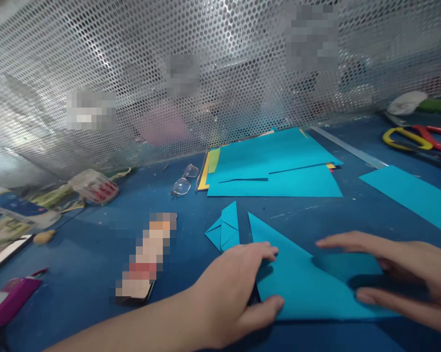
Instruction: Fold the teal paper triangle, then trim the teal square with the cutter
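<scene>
A turquoise paper sheet (301, 283), folded into a triangle shape, lies on the blue table (96, 254) right in front of me. My left hand (235, 288) presses on its left edge, thumb under the lower corner and fingers on top. My right hand (400, 274) rests flat on the sheet's right side, fingers spread and pointing left. A small folded turquoise piece (224, 227) lies just beyond my left hand, apart from the sheet.
A stack of turquoise, yellow and green sheets (275, 164) lies farther back, with glasses (184, 181) to its left. Another turquoise sheet (411, 195) and scissors (422, 139) are at right. A perforated metal screen (206, 73) walls the back. Clutter lines the left edge.
</scene>
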Demonstrator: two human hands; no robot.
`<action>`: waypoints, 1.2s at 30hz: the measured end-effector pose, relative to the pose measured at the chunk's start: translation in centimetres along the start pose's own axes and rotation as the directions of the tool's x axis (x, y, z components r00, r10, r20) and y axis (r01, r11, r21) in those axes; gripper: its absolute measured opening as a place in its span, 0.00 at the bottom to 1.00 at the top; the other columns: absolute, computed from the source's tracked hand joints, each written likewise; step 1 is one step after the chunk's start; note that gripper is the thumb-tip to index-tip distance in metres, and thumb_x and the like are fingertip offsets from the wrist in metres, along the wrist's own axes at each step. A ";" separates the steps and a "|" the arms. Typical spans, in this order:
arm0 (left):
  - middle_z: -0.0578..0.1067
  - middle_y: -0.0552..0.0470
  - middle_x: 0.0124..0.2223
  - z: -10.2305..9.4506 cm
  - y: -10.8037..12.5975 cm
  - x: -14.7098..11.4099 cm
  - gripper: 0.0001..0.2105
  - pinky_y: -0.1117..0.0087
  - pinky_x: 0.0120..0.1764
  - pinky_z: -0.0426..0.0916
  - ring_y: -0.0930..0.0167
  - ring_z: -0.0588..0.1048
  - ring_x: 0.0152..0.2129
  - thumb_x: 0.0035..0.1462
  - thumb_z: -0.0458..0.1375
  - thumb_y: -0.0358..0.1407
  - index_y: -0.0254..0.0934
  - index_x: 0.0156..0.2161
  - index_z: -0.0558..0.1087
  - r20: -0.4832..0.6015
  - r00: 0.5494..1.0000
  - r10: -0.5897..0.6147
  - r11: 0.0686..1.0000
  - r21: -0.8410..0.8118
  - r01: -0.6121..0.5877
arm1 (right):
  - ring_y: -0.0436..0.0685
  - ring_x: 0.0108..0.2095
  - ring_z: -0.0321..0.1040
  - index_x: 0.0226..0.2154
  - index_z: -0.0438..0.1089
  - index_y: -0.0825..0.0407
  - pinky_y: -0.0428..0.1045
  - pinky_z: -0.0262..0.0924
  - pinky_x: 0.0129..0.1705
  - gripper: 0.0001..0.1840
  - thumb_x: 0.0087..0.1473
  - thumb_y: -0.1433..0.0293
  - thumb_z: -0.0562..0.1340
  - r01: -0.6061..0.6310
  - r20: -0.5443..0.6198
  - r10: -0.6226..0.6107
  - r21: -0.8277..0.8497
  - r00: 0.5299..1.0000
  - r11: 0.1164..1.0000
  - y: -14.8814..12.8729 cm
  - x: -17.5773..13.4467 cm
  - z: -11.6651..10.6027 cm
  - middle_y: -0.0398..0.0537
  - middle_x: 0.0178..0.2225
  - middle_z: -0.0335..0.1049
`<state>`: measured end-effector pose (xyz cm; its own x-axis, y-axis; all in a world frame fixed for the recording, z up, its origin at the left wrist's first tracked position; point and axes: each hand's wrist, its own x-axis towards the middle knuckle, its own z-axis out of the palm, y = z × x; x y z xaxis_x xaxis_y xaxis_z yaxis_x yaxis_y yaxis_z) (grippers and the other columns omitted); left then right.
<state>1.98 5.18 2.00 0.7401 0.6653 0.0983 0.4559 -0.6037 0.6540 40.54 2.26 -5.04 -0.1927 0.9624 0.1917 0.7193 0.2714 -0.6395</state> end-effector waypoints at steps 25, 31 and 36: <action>0.45 0.44 0.88 -2.1 2.0 1.5 0.27 0.27 0.80 0.46 0.47 0.45 0.85 0.86 0.51 0.42 0.52 0.83 0.65 0.348 0.937 -0.020 0.976 0.209 -0.057 | 0.77 0.53 0.87 0.66 0.81 0.21 0.62 0.87 0.48 0.32 0.61 0.41 0.70 0.057 0.032 -0.053 -0.140 0.998 0.989 1.7 -1.2 0.6 0.46 0.44 0.89; 0.45 0.47 0.88 -2.1 1.8 1.3 0.27 0.28 0.80 0.44 0.49 0.43 0.85 0.86 0.52 0.43 0.56 0.83 0.64 0.356 0.934 -0.003 0.973 0.217 -0.079 | 0.75 0.45 0.87 0.62 0.84 0.25 0.60 0.84 0.43 0.34 0.57 0.37 0.70 0.007 0.025 -0.004 -0.110 1.000 0.994 0.5 -0.2 0.8 0.48 0.36 0.85; 0.49 0.41 0.88 -2.6 2.8 2.1 0.28 0.27 0.79 0.47 0.46 0.49 0.84 0.85 0.51 0.40 0.52 0.83 0.65 0.365 0.931 0.005 0.951 0.287 -0.117 | 0.73 0.42 0.87 0.57 0.87 0.28 0.58 0.84 0.41 0.34 0.53 0.34 0.72 -0.022 0.062 0.028 -0.091 0.998 0.996 1.4 0.4 -1.5 0.48 0.37 0.86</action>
<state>3.53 5.99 6.01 0.8716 0.4561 -0.1796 0.4885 -0.7779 0.3953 42.48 2.99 -4.81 -0.2137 0.9685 0.1276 0.7809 0.2478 -0.5734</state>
